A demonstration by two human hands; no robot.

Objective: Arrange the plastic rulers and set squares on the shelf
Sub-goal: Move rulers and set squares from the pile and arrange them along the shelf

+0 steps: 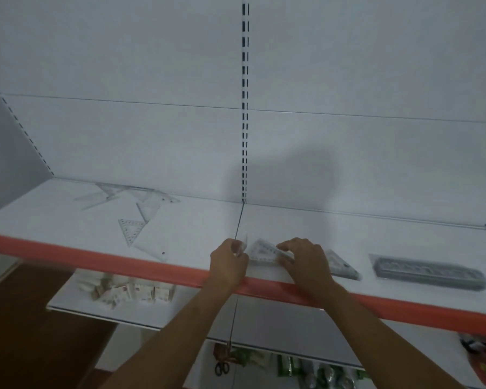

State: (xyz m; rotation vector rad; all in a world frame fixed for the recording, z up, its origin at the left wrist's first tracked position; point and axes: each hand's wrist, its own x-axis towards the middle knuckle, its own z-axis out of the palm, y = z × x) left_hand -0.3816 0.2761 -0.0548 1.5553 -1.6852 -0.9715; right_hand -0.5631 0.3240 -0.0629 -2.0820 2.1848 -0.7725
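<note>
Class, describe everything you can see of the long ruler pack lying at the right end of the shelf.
The ruler pack is a long, narrow, grey-looking bundle in what seems a clear plastic wrapper, blurred so its markings cannot be read. It lies flat on the white shelf, near the red front edge, slanting slightly down to the right. Neither hand touches it; the right hand rests on a set square to its left.

Two hands: left hand [230,259], right hand [306,262]. On the shelf [54,220], at about ten o'clock, lies a loose scatter of clear set squares [131,231], at least four, the overlap blurring the count. One set square [261,252] sits under the hands; one boxed ruler set [429,272] at three o'clock.
</note>
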